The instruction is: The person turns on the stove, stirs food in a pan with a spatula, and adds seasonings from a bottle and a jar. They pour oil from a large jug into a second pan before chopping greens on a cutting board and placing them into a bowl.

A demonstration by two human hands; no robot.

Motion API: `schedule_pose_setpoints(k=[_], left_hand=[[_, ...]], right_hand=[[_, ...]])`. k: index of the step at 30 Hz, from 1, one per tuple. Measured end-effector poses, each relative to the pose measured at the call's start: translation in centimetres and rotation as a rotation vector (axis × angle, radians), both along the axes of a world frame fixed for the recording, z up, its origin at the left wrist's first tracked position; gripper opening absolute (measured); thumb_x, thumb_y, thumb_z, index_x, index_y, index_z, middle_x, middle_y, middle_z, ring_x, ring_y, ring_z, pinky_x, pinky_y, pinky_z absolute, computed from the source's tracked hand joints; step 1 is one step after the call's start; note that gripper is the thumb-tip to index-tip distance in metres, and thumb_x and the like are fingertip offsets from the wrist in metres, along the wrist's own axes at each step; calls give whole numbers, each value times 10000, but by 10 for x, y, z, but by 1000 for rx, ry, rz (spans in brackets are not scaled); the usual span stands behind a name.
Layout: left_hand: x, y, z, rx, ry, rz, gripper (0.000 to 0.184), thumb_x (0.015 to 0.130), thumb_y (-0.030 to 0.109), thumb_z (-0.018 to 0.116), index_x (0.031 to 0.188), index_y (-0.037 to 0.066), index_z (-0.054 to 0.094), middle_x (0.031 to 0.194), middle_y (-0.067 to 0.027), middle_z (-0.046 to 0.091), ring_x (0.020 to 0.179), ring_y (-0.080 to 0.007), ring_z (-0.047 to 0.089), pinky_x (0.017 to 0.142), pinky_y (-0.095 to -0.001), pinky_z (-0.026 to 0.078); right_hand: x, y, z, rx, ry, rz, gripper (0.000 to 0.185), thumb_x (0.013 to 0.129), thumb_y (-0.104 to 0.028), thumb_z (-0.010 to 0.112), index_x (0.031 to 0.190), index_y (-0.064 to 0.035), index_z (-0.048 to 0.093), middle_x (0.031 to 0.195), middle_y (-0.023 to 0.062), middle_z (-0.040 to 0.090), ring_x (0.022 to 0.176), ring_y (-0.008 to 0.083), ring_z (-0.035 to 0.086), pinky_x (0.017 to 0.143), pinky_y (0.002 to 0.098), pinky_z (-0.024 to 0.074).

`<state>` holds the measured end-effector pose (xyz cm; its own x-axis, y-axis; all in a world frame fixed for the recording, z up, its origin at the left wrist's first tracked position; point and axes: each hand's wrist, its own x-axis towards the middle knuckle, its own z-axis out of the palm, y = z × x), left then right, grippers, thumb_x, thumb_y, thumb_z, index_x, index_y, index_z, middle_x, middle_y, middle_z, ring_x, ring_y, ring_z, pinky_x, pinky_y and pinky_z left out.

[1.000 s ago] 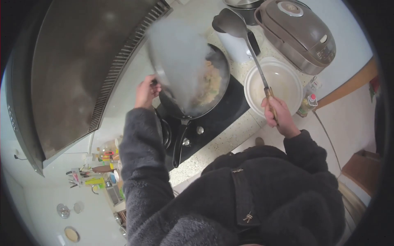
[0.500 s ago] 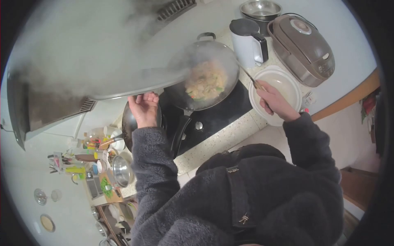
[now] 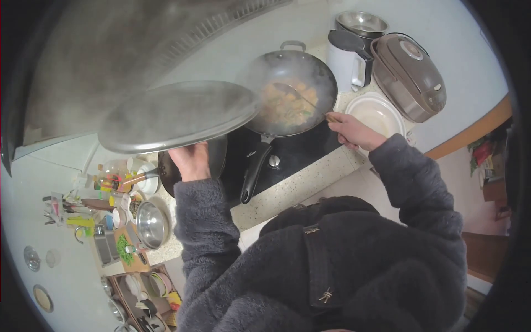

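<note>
Steam rises from a dark wok [image 3: 324, 94] on the black cooktop, with chunks of orange-brown food [image 3: 285, 108] and some green pieces inside. My right hand [image 3: 357, 131] is closed round the wooden handle of a metal spatula [image 3: 310, 102], whose head rests in the food. To the left of the wok, my left hand [image 3: 191, 160] holds up a large pan lid [image 3: 177, 116] from below, tilted and fogged with steam. The fingers on the lid are partly hidden under its rim. The wok's black handle [image 3: 255, 171] points toward me.
Right of the wok are a white bowl [image 3: 376, 113], a white kettle [image 3: 344, 63], a brown rice cooker [image 3: 406, 77] and a metal bowl [image 3: 362, 23]. Another dark pan [image 3: 217, 160] sits beneath the lid. Farther left stand a steel basin [image 3: 151, 224] and a board with chopped greens [image 3: 124, 249].
The spatula has moved from beside the white bowl into the food in the wok. My left hand has tilted the lid, showing more of its face. The view has shifted slightly.
</note>
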<state>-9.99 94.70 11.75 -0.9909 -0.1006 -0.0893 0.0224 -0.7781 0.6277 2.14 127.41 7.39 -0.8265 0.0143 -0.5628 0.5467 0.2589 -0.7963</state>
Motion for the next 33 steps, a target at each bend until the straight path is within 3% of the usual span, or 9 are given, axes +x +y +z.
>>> schedule_pose_setpoints(k=[3,6,12,15,18,21,27,29,33], left_hand=[[-3,-16,-28,-584,302,138,365,890,254,571,1231,133,523,1255,-75,526,1155,-246,490,1003,-422,422],[-6,-23,-40,-722,450,200,451,910,421,510,1257,134,524,1276,-81,531,1187,-259,482,1053,-435,375],[1,-15,-28,-748,470,157,546,899,509,501,1285,123,494,1317,-72,496,1225,-239,446,1101,-400,321],[-5,-10,-19,-421,361,62,500,926,483,451,1242,105,531,1230,-119,560,1139,-310,512,1013,-493,394],[-2,-11,-31,-667,436,170,463,910,472,500,1209,124,560,1246,-79,564,1156,-273,510,1039,-425,385],[4,-4,-28,-850,430,169,609,862,603,477,1274,155,508,1321,-63,504,1226,-261,455,1065,-420,361],[-3,-4,-21,-515,476,59,614,896,590,428,1319,146,462,1344,-95,470,1228,-293,429,1086,-475,308],[5,-33,-31,-1332,296,71,678,861,376,581,1364,-4,330,1400,-223,347,1294,-368,340,1119,-468,231],[38,-12,7,-1955,38,31,637,902,239,587,1388,-48,292,1409,-230,359,1304,-336,372,1111,-398,271]], right_hand=[[3,-2,12,-7,46,-89,508,973,-248,400,1445,-113,270,582,5,375,424,80,265,354,203,209],[4,0,24,114,138,-195,474,961,-292,417,1406,-137,360,574,10,384,417,83,256,371,209,212],[2,11,9,169,100,-276,467,970,-286,401,1404,-116,361,573,39,415,420,100,295,373,222,242],[5,9,4,104,30,-182,481,987,-255,378,1434,-96,300,549,12,383,394,83,268,364,211,228],[-3,5,7,105,71,-164,475,993,-206,369,1440,-71,283,508,18,367,374,95,272,362,225,226],[-23,5,1,137,160,-160,466,972,-251,410,1412,-103,357,698,35,481,500,106,355,414,237,235],[-30,4,12,212,95,0,481,940,-206,405,1407,-104,352,728,44,405,580,135,377,412,245,253],[-21,1,20,191,119,-4,470,952,-229,427,1406,-124,367,679,45,417,572,134,397,441,254,276],[-5,-4,21,61,78,40,492,945,-242,427,1417,-131,344,614,13,356,521,98,336,421,221,246]])
